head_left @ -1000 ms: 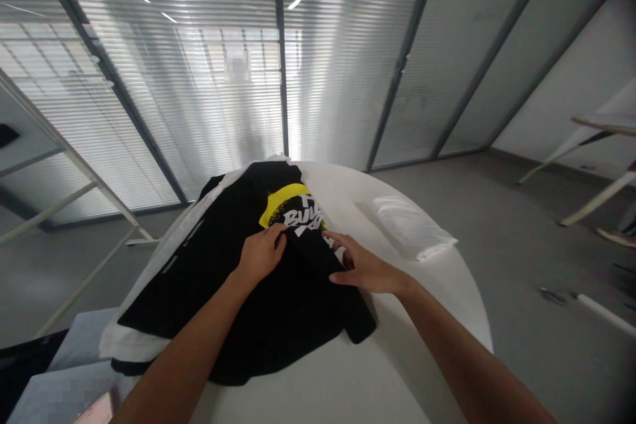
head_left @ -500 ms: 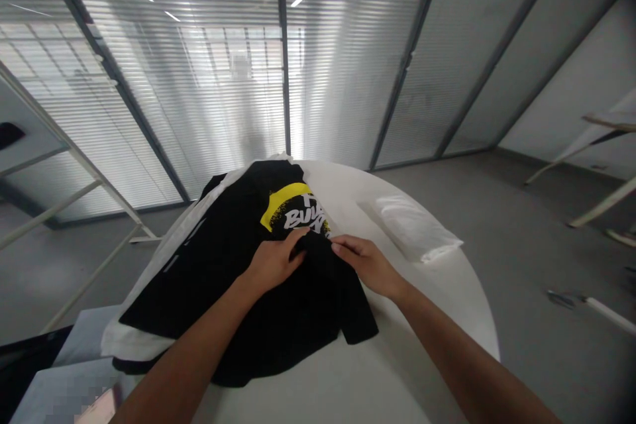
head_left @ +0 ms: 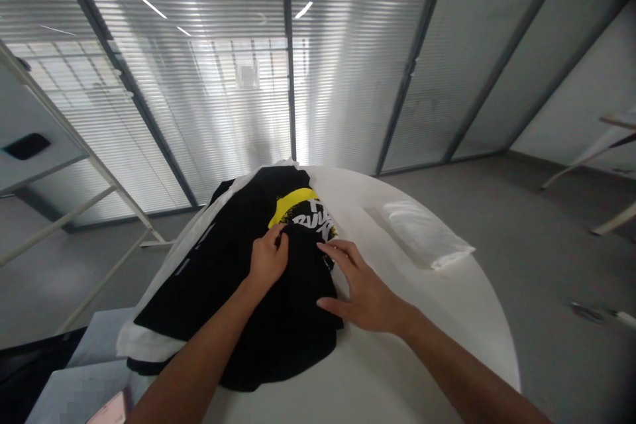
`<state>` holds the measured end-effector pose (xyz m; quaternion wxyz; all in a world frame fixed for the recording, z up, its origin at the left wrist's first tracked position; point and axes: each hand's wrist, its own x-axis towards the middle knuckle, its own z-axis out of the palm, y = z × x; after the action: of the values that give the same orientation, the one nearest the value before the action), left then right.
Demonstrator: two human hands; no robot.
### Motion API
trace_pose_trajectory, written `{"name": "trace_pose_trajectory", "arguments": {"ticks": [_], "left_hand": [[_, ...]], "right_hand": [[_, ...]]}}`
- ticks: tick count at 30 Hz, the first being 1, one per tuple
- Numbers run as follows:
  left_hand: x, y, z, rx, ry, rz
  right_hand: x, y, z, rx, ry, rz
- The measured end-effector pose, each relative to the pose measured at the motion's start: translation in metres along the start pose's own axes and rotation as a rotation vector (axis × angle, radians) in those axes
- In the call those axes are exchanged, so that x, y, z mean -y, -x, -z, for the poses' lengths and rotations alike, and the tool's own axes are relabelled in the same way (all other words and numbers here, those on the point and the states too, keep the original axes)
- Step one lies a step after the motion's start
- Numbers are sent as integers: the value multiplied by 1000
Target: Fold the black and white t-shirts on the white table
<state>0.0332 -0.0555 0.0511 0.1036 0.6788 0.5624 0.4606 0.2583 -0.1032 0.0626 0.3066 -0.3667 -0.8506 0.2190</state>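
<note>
Fabric at the shirt's (head_left: 209, 285) 3 o'clock edge has been folded inward, now pinched by the left hand (head_left: 268, 260) and flattened under the open, spread right hand (head_left: 360, 293).

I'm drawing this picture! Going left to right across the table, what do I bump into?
Left hand, pinching the black shirt → right hand, flat → folded white cloth.

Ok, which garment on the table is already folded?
The small white garment lying alone at the right. The black printed T-shirt lies loose under the left hand and right hand, over another white piece.
</note>
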Motion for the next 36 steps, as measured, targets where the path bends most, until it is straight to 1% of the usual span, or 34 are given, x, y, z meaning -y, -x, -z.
{"name": "trace_pose_trajectory", "arguments": {"ticks": [2,5,8,10,13,15,16,19,22,25,29,33,36], "left_hand": [[-2,-2,-1,-12,78,54],[-7,-3,-1,13,195,100],[-12,-3,0,58,290,149],[-14,-4,2,87,332,195],[-17,-5,6,83,396,271],[-21,-5,9,97,457,278],[-23,-5,10,124,497,266],[-32,0,14,259,637,258],[-39,5,18,418,749,328],[-43,7,20,530,825,371],[-45,8,23,641,904,343],[-48,13,24,668,950,256],[-52,17,23,700,966,225]], "right_hand": [[4,3,-11,37,116,28],[5,4,-28,85,204,58],[4,3,-34,54,205,29],[3,1,-32,5,172,-1],[-1,-2,-24,-104,120,-26],[-4,-3,-20,-182,102,-29],[-6,-4,-19,-210,98,-26],[-10,-4,-17,-264,84,-2],[-11,-3,-14,-316,75,31],[-11,-3,-7,-385,60,33],[-12,-4,3,-455,33,-5],[-14,-7,4,-450,-43,-75],[-14,-7,3,-451,-115,-116]]}}
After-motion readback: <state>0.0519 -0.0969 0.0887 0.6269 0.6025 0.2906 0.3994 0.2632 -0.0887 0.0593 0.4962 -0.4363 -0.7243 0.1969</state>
